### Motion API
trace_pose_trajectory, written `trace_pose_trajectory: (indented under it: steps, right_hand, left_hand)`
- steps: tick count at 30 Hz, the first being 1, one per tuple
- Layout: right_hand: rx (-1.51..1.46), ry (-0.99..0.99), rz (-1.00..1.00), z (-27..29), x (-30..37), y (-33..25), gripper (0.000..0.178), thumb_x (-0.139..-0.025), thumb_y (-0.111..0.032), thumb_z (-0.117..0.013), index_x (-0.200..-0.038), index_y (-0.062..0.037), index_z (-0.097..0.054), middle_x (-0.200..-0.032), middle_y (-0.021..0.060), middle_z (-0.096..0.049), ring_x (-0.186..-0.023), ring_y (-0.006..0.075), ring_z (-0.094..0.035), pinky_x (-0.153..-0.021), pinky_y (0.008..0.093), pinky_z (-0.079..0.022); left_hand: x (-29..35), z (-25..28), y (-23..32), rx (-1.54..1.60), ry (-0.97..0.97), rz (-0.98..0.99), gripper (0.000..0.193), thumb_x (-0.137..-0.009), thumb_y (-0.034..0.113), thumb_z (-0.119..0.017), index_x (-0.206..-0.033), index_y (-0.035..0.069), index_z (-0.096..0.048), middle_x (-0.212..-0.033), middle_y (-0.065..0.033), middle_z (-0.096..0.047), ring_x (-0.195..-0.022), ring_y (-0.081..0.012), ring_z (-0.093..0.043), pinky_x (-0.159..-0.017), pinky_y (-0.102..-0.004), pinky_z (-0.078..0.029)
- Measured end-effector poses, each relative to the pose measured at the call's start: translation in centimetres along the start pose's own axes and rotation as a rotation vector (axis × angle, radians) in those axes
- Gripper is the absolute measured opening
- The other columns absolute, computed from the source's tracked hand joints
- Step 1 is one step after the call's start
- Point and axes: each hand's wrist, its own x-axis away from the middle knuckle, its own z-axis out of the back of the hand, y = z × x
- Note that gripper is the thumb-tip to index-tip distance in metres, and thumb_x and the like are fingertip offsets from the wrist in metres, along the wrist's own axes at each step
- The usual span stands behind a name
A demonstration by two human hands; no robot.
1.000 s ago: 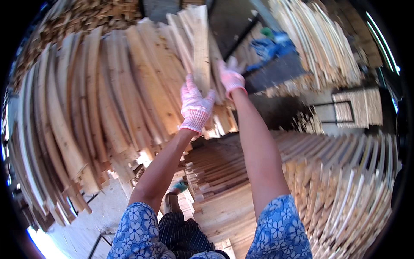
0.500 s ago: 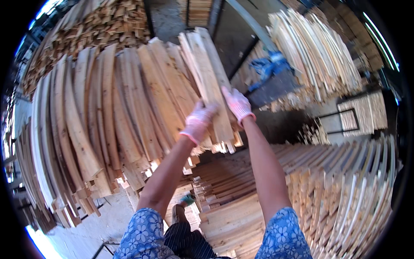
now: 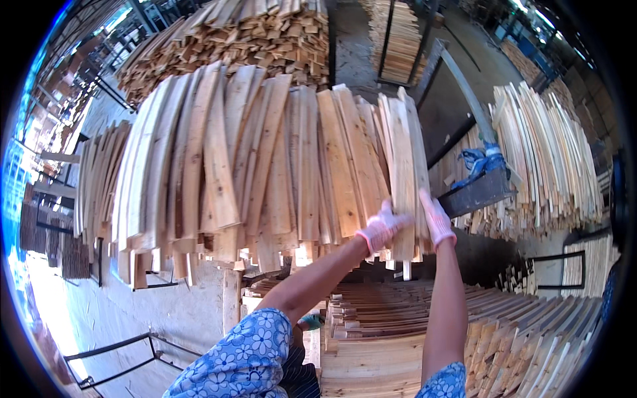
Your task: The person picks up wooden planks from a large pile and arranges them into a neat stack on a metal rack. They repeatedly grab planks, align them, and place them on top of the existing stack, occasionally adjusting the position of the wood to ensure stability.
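My two hands wear pale pink gloves at the right end of a long stack of wooden planks (image 3: 215,192). Fingers spread, my left hand (image 3: 386,229) rests against the near part of a narrow bundle of planks (image 3: 402,156), with its thumb pointing up. On the bundle's right side lies my right hand (image 3: 436,219), its fingers stretched out along the outer edge. The bundle stands between the two hands, its near ends jutting out slightly below them. Neither hand has its fingers wrapped round a plank.
A grey metal arm (image 3: 464,83) with blue wrapping (image 3: 479,162) stands just right of the stack. Another plank pile (image 3: 541,152) is beyond it. Below my arms lie more stacked boards (image 3: 371,361). A black metal frame (image 3: 119,355) stands at lower left.
The view has swung left, so the stack and both hands appear farther right and lower. My hands stay at the same end bundle, and the left fingers are now more spread.
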Motion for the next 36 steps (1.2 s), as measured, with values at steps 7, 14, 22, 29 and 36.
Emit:
trace_pose_trajectory:
  steps: [7,14,22,29,36]
  right_hand:
    - [-1.058,-0.069,-0.51,-1.6,14.2,3.0,0.075,-0.095,-0.057,-0.063,-0.149,-0.0071,-0.047,-0.136,0.0119,-0.06,-0.122,0.024,-0.057,-0.106,0.039,-0.045]
    - [-1.393,-0.13,-0.529,0.4,18.3,-4.6,0.067,-0.095,-0.049,-0.066,-0.143,-0.0036,-0.055,-0.137,0.0093,-0.06,-0.12,0.0199,-0.06,-0.104,0.0336,-0.047]
    - [-1.642,-0.089,-0.389,-7.2,35.1,-5.5,0.061,-0.101,-0.028,-0.063,-0.151,-0.0025,-0.039,-0.139,0.0058,-0.058,-0.127,0.0164,-0.054,-0.11,0.0342,-0.044]
    - [-1.764,0.242,-0.286,-15.6,44.6,-4.2,0.083,-0.092,-0.03,-0.075,-0.154,-0.0008,-0.029,-0.136,0.0114,-0.055,-0.121,0.0189,-0.055,-0.101,0.0335,-0.049]
    - [-1.614,0.914,-0.963,-20.7,71.4,0.0,0.093,-0.091,-0.023,-0.075,-0.161,-0.0074,-0.015,-0.122,0.0099,-0.064,-0.103,0.0179,-0.064,-0.089,0.0305,-0.055]
  left_hand:
    - [5.3,-3.4,-9.6,0.253,-0.157,0.18,0.123,-0.075,0.059,-0.08,-0.161,0.011,-0.006,-0.127,-0.016,-0.058,-0.093,-0.0222,-0.061,-0.077,-0.0377,-0.054]
    - [6.4,-2.3,-11.8,0.322,-0.254,0.022,0.099,-0.078,0.069,-0.072,-0.153,0.013,-0.038,-0.13,-0.0043,-0.061,-0.113,-0.0161,-0.058,-0.093,-0.0381,-0.05]
    - [20.3,2.0,-17.3,0.339,-0.243,0.164,0.103,-0.091,0.051,-0.071,-0.158,0.001,-0.009,-0.144,-0.0157,-0.052,-0.132,-0.0188,-0.051,-0.11,-0.0314,-0.045]
    - [25.9,-2.9,-20.0,0.115,-0.256,0.196,0.126,-0.076,0.021,-0.088,-0.159,-0.001,0.004,-0.135,-0.0171,-0.056,-0.112,-0.0275,-0.063,-0.097,-0.0381,-0.055]
    - [36.0,-20.6,-29.7,-0.678,-0.754,0.132,0.131,-0.069,0.04,-0.091,-0.159,-0.004,-0.006,-0.148,-0.0263,-0.046,-0.132,-0.0275,-0.052,-0.105,-0.0353,-0.048]
